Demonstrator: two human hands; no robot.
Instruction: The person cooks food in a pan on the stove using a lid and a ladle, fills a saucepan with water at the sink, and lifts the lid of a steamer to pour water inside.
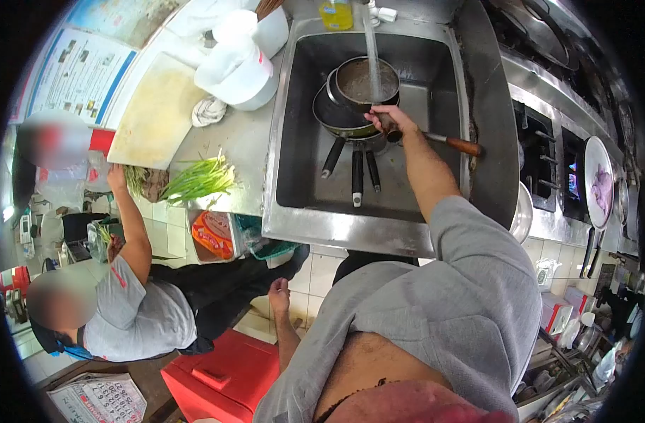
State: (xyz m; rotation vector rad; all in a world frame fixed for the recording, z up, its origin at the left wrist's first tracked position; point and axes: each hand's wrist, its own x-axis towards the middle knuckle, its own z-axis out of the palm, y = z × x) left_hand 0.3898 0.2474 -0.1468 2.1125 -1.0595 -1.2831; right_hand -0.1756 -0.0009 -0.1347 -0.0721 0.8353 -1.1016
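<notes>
My right hand (394,121) is wrapped round the dark handle of a saucepan (349,86) in the sink. A stream of tap water (371,56) falls into this pan, and cloudy water stands inside it. Beneath it sits a black frying pan (324,113), with several black handles (357,176) pointing toward me. A wooden handle (463,146) rests at the right of the sink. My left hand (280,296) hangs low by my side, away from the sink, with its fingers curled and nothing visible in them.
Left of the steel sink (350,229) are a cutting board (153,106), a white tub (241,77) and green onions (202,176). A co-worker (139,310) sits there, one hand near the greens. A pan (598,180) stands on the stove at right. A red box (224,374) is below.
</notes>
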